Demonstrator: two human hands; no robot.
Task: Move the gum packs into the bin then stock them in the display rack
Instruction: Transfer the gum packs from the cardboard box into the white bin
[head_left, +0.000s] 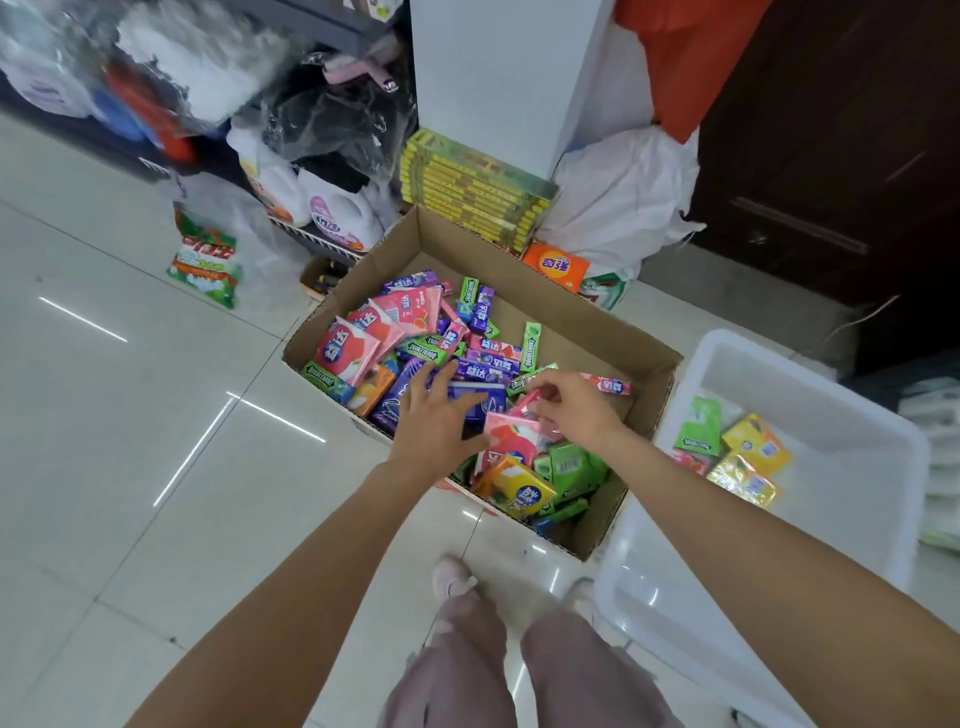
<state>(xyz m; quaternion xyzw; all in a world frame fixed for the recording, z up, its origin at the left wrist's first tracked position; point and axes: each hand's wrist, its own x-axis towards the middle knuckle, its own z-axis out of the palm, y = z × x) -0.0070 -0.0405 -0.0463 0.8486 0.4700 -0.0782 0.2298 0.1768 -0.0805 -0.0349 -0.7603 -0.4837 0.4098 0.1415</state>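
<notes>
An open cardboard box (597, 332) on the floor is full of gum packs (415, 322) in pink, purple, green and yellow. My left hand (436, 421) reaches into it with spread fingers lying on a dark blue pack (480, 402). My right hand (571, 405) is beside it, its fingers curled round a pink pack (506, 439) near the box's middle. To the right stands a white plastic bin (810, 374) with several gum packs (748, 457) lying in it, green and yellow ones among them.
Behind the box are a stack of yellow-green cartons (472, 192), an orange soap packet (556, 265), detergent bottles (332, 208) and plastic bags. A green snack bag (205, 260) lies on the tiled floor at left. My shoes and legs (519, 649) are below the box.
</notes>
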